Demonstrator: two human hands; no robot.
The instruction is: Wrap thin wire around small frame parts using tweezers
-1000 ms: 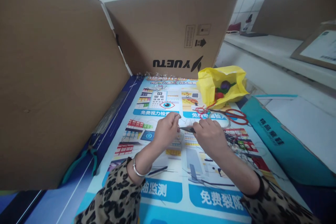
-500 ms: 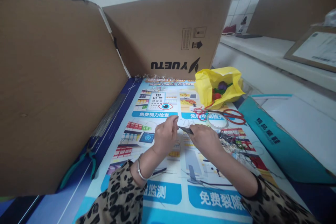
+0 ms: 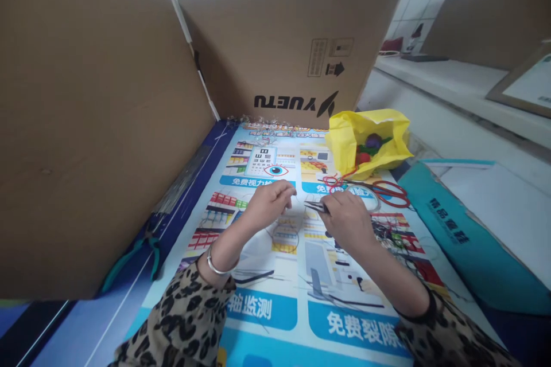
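Holding pliers (image 3: 316, 206), slightly parted at the tips, in firmly curled right grip (image 3: 348, 219) above printed sheet (image 3: 284, 284), pointing toward nearby left grip (image 3: 270, 205), half-curled; cannot tell whether pinching anything there.

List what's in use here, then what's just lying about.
In use, it seems:
dark pliers, held in the right hand
left hand; anything pinched there is too small to tell

Lying about, apparently:
teal-handled pliers
red-handled scissors
yellow bag
teal box

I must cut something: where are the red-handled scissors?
On the head view's right, the red-handled scissors lie nearer than the yellow bag, left of the teal box.
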